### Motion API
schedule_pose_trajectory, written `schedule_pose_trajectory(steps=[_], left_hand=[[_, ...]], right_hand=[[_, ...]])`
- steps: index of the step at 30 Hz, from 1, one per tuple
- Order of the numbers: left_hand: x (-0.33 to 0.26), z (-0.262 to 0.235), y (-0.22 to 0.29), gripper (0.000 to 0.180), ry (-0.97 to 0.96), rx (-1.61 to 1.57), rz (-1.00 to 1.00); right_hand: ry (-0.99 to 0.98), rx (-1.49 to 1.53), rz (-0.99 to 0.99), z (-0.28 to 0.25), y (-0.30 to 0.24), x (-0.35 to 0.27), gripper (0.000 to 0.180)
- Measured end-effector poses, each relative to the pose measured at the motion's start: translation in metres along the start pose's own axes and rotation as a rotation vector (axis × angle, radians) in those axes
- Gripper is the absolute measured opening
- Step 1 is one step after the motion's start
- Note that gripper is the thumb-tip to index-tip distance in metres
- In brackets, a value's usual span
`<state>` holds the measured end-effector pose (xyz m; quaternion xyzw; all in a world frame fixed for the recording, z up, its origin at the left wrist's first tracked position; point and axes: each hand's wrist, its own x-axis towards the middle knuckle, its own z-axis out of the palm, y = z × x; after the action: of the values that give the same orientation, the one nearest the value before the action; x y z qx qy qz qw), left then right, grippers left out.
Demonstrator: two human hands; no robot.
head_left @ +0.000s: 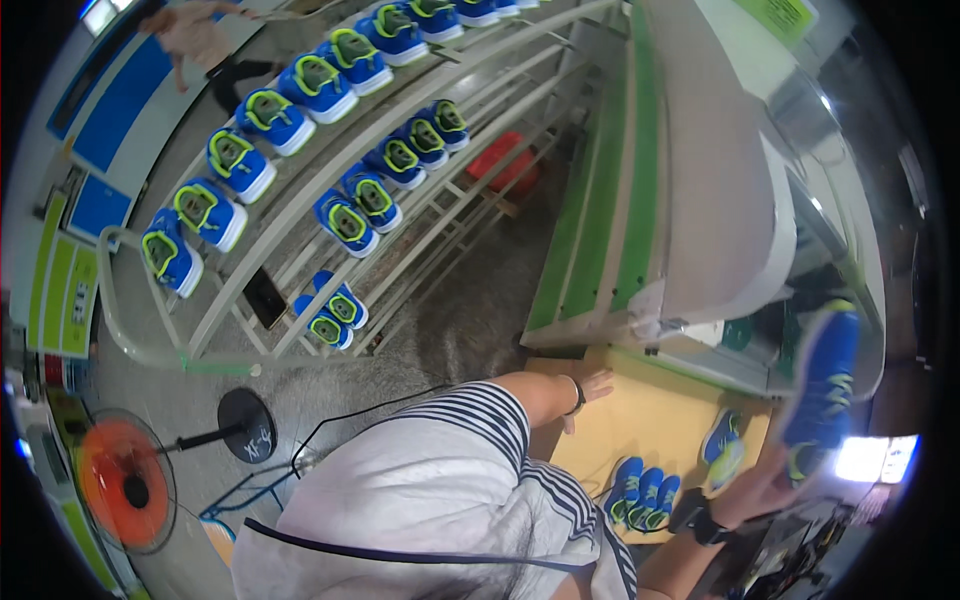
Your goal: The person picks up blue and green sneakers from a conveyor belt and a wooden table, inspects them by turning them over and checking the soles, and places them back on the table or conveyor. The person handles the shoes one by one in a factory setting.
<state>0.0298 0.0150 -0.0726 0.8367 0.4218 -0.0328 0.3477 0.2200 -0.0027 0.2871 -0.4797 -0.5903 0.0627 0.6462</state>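
Note:
My right hand [762, 487], with a dark watch at its wrist, grips a blue sneaker [828, 385] by the heel end. The sneaker is raised at the right, toe up, with lime laces and lining. Over the near-left part of a tan tabletop [640, 410], my left hand [594, 388] has its fingers spread and nothing in it; whether it touches the surface I cannot tell. Several blue sneakers [650, 494] stand together at the table's near edge. Another blue-and-lime sneaker [722, 440] is farther right, close to my right wrist.
A large machine [690, 170] with green stripes stands beyond the table. At the left, a metal rack [220, 310] carries rows of blue sneakers [318, 85]. An orange fan [128, 480] stands on the floor at far left. A person [200, 40] is behind the rack.

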Motion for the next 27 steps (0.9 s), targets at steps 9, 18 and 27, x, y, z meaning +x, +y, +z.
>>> schedule_pose_trajectory(steps=[9, 18, 27], left_hand=[[-0.052, -0.028, 0.009, 0.119, 0.042, 0.04, -0.095], [-0.205, -0.097, 0.057, 0.077, 0.295, -1.595, -0.049], [-0.292, -0.118, 0.111, 0.04, 0.84, -1.64, 0.001]], right_hand=[[-0.345, 0.507, 0.538, 0.051, -0.08, -0.095, 0.073], [-0.548, 0.142, 0.082, 0.024, -0.051, -0.132, 0.068], [-0.737, 0.256, -0.139, 0.022, -0.048, -0.19, 0.066]])
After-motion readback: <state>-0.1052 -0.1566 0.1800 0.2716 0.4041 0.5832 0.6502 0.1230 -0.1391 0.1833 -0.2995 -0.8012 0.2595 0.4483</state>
